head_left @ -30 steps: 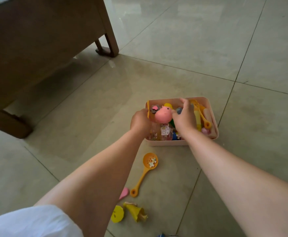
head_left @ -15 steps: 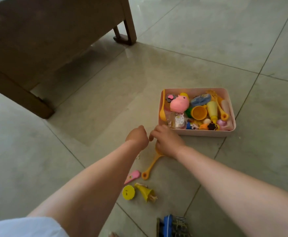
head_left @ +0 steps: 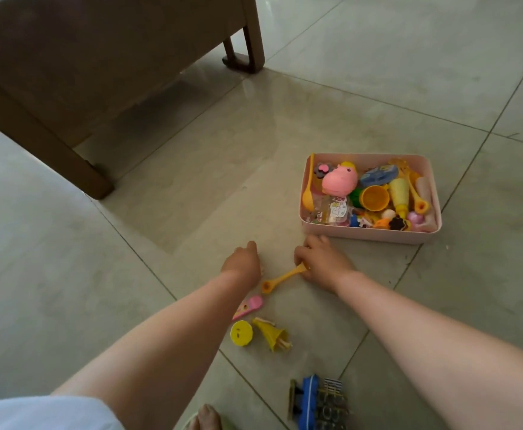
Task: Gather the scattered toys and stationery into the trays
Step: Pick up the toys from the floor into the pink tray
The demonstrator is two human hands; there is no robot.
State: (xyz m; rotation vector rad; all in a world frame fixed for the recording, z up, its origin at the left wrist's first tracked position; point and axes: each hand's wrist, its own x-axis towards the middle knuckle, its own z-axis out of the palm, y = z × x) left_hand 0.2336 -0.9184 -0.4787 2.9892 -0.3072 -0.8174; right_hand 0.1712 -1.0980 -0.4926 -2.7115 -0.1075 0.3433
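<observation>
Nearest to us on the tiled floor [head_left: 67,243] sits a blue toy block with a striped piece [head_left: 316,401], partly cut off by the lower edge of the view. A little farther out lie a yellow smiley disc [head_left: 241,333], touching or just beside a yellow cone-shaped toy [head_left: 272,334], and beyond them a pink whistle-like piece [head_left: 249,306] tucked against our left forearm.

Our left hand [head_left: 243,262] rests low on the floor with its fingers curled under; we cannot tell whether it holds anything. Our right hand [head_left: 323,262] grips the bowl end of the orange toy spoon [head_left: 281,279], fingers wrapped round it, the handle trailing back toward us along the floor.

Beyond the right hand, just past the fingertips, stands the pink tray [head_left: 368,235], already crowded with a pink pig toy [head_left: 339,181], an orange cup [head_left: 374,198] and other small pieces. Farthest off, toward the far left, is the brown wooden furniture [head_left: 98,72].

We judge the step in hand to be picking up the spoon. Next we need to lift it clear and carry it over the tray's near wall, then come back for the four pieces near us.
</observation>
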